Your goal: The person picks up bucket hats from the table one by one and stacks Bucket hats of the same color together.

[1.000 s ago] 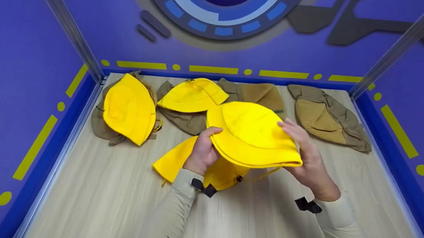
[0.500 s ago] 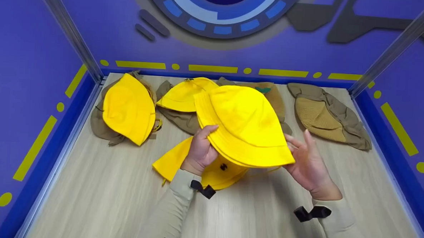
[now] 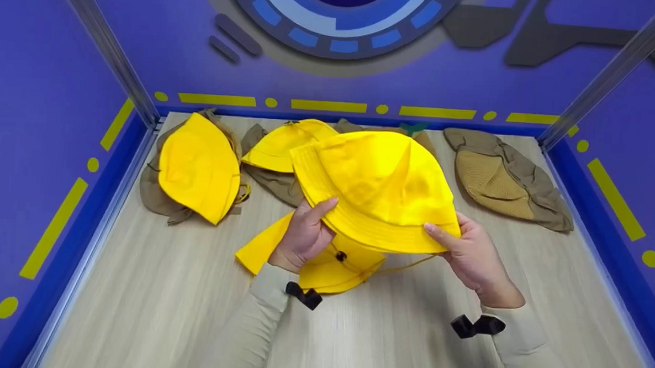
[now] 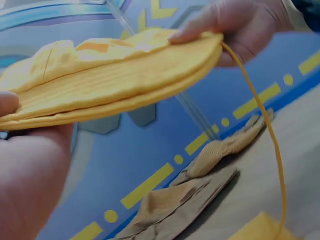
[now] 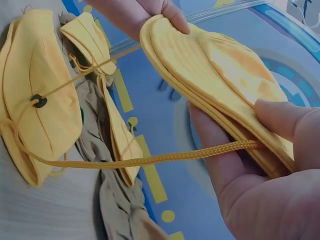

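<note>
A yellow bucket hat [image 3: 382, 186] is held up, folded flat, its crown away from me and its brim edge toward me. My left hand [image 3: 305, 235] pinches the brim at the left, thumb on top. At the right corner my right hand [image 3: 481, 262] grips the brim, its thumb above and fingers beneath, as the right wrist view shows. A yellow chin cord [image 5: 200, 151] hangs from the hat in a loop with a black toggle [image 5: 38, 101]. Under it another yellow hat [image 3: 264, 245] lies on the table, partly hidden by my left hand and the held hat.
At the back left, a yellow hat [image 3: 198, 167] lies over a brown one [image 3: 153, 193]. Another yellow hat [image 3: 290, 146] rests on brown cloth [image 3: 277, 186] at the back middle. A brown-and-tan hat [image 3: 504, 183] lies back right. Purple panels [image 3: 331, 87] enclose the table [image 3: 151, 287].
My right hand, its fingers spread half a second ago, now grips the brim's right corner. The held hat has shifted slightly left and its crown has tipped more upright. My left hand keeps its pinch.
</note>
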`<state>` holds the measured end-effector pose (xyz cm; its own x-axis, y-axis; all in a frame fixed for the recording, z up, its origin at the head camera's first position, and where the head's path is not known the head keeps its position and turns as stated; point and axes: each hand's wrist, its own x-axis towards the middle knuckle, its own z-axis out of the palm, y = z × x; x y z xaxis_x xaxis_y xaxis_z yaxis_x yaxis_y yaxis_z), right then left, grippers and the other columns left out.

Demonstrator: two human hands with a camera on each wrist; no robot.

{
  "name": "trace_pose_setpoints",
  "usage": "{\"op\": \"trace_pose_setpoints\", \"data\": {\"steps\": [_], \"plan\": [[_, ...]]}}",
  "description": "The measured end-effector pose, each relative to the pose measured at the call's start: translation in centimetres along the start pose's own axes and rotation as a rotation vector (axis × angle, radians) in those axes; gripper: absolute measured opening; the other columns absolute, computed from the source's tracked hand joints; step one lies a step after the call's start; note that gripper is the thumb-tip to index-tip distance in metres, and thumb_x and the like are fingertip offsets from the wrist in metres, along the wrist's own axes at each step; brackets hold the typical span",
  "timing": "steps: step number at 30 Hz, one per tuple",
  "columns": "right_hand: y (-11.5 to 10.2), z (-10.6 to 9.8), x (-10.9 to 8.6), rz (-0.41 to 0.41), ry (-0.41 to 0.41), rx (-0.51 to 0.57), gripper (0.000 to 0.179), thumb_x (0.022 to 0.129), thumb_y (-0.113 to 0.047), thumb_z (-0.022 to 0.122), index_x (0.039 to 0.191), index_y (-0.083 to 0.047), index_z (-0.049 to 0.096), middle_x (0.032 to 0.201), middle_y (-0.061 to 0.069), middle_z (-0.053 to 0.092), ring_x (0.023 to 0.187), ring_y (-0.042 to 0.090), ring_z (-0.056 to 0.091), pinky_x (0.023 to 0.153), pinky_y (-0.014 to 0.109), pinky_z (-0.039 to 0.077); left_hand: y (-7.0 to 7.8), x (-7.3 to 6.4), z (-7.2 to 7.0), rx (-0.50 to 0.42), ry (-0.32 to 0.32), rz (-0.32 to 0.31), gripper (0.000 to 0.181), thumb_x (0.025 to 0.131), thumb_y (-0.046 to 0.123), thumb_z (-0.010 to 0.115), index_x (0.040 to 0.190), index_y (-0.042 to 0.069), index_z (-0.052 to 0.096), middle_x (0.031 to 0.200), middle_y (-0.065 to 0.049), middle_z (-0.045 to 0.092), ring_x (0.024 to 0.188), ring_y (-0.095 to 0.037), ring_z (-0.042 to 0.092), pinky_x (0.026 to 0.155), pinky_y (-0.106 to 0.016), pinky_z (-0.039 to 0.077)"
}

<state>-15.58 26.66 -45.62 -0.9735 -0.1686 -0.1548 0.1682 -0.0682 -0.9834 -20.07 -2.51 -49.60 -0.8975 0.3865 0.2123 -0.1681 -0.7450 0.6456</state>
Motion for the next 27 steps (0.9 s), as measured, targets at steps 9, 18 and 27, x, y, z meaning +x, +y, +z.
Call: {"op": "trace_pose_setpoints", "data": {"steps": [9,18,27], "plan": [[-2.0,0.1,-0.3,-0.200,-0.003,-0.121,0.031,0.095,0.006,0.067,0.126,0.004,0.066,0.110,0.006,0.075,0.093,0.018,0.075,0.084,0.033,0.062,4.6,-1.0,-0.3,0.840,0.237,-0.194,0.044,0.097,0.045,0.069,0.117,0.006,0.065,0.103,-0.009,0.074,0.095,-0.024,0.075,0.084,-0.033,0.062],[-3.4,0.4,-0.5,-0.334,-0.046,-0.358,0.029,0.094,0.003,0.069,0.122,0.001,0.070,0.110,0.007,0.076,0.093,0.020,0.075,0.083,0.030,0.062,10.9,-1.8,1.4,1.512,0.444,-0.002,0.068,0.075,0.072,0.077,0.093,0.010,0.055,0.080,-0.006,0.052,0.072,-0.025,0.056,0.063,-0.032,0.044],[-2.5,0.7,1.4,-0.420,-0.181,-0.390,0.027,0.094,0.004,0.068,0.120,0.001,0.071,0.109,0.006,0.077,0.091,0.019,0.074,0.083,0.030,0.062,13.1,-1.2,-3.4,1.080,0.084,0.062,0.041,0.097,0.024,0.071,0.136,0.014,0.063,0.131,-0.006,0.065,0.108,-0.021,0.065,0.093,-0.031,0.057]]}}
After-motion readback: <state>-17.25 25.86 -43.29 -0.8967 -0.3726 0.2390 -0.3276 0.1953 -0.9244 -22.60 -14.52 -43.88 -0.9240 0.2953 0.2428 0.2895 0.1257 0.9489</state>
